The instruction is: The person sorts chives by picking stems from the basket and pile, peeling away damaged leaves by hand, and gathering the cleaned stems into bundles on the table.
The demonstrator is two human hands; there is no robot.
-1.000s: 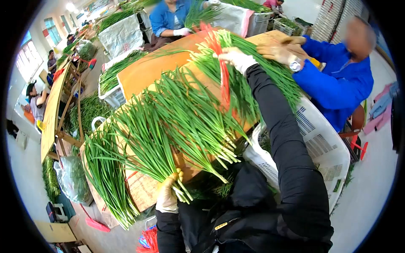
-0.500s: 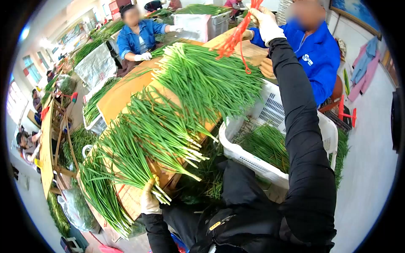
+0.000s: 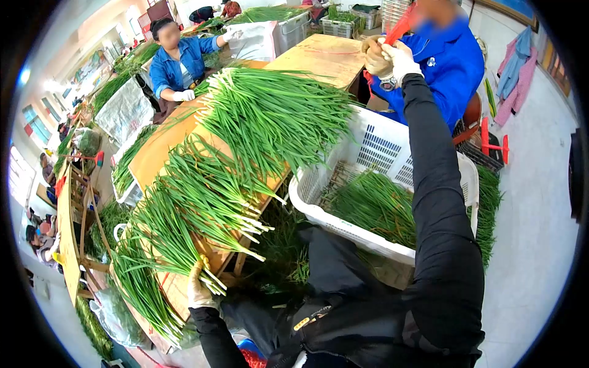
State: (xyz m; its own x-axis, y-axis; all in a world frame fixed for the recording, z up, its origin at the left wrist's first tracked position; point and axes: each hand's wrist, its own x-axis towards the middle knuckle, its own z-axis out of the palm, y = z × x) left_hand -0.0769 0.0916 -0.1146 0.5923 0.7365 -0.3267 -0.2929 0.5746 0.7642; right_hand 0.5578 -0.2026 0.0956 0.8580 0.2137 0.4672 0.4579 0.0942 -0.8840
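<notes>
My left hand (image 3: 200,287), in a pale glove, is closed around the stem ends of a bunch of garlic chives (image 3: 172,236) lying on the wooden table. More garlic chives lie in loose bunches on both sides of it, and a large pile (image 3: 276,113) covers the table's far part. Stretched far forward, my gloved right hand (image 3: 402,60) is closed at the lower end of a bundle of red ties (image 3: 402,27). Against it is the hand (image 3: 374,56) of a co-worker in a blue jacket; the exact grip of each is partly hidden.
A white plastic crate (image 3: 383,242) with chives in it stands right of the table, under my right arm. Across the table sits a person in a denim shirt (image 3: 169,69). Another crate (image 3: 294,32) heaped with greens is at the back. A red stool (image 3: 491,144) stands at right.
My right hand has come down a little, and the red ties no longer hang loose below it. The co-worker's hand has risen to meet it. My left hand keeps its hold.
</notes>
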